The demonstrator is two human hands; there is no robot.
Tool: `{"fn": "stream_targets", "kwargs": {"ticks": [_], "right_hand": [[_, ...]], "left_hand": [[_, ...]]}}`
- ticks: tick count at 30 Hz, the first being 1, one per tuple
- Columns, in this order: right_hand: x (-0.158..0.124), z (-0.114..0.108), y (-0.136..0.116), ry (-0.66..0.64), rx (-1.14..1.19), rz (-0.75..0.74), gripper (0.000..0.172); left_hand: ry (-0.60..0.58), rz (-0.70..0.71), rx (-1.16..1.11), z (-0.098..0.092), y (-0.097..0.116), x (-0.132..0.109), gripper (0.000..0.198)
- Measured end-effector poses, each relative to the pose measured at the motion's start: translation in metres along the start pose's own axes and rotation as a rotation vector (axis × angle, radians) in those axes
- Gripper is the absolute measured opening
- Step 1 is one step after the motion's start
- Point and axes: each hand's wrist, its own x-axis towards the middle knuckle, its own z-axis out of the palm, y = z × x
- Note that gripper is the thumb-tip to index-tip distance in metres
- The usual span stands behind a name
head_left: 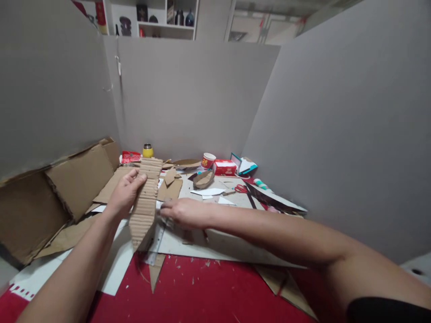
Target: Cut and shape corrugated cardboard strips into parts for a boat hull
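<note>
My left hand (pixel 127 190) grips a long strip of corrugated cardboard (pixel 145 202) by its left edge, thumb on the ribbed face. The strip is held raised and its lower end tapers to a point. To the right of it, my right hand (pixel 180 211) reaches across over the white board (pixel 222 242), fingers bent toward the strip's edge. Whether those fingers hold anything is too blurred to tell. Below the hands lies a clear ruler (pixel 158 242), partly behind the strip. Under it, a pointed cardboard piece (pixel 156 272) juts onto the red cloth.
Large cardboard sheets (pixel 76 181) lean at the left. Red-handled scissors (pixel 240 189), a boat-shaped cardboard piece (pixel 204 179), a paper cup (pixel 208 160), a red box (pixel 225 167) and a yellow jar (pixel 147 151) stand or lie toward the back. Grey partitions (pixel 195 98) enclose the table.
</note>
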Motion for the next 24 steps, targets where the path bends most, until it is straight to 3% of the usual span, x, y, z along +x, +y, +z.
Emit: {"fn": "stream_targets", "kwargs": {"ticks": [7,11,16,20,24], "right_hand": [[-0.124,-0.008,0.038,-0.154,-0.083,0.644,0.019],[-0.174,0.0,0.035,-0.247,-0.061,0.803,0.023],[-0.18,0.006,0.034,-0.23,-0.014,0.851,0.034],[-0.178,0.004,0.036,-0.175,0.009,0.844,0.024],[-0.183,0.002,0.027,-0.039,0.048,0.791,0.02]], "left_hand": [[0.091,0.032,-0.046,0.01,-0.007,0.004,0.027],[0.068,0.03,-0.071,0.019,-0.012,0.0,0.028],[-0.005,0.053,-0.09,0.026,-0.017,-0.007,0.035],[-0.05,0.054,-0.076,0.03,-0.017,-0.013,0.045],[-0.057,0.055,-0.068,0.033,-0.014,-0.016,0.048]]}}
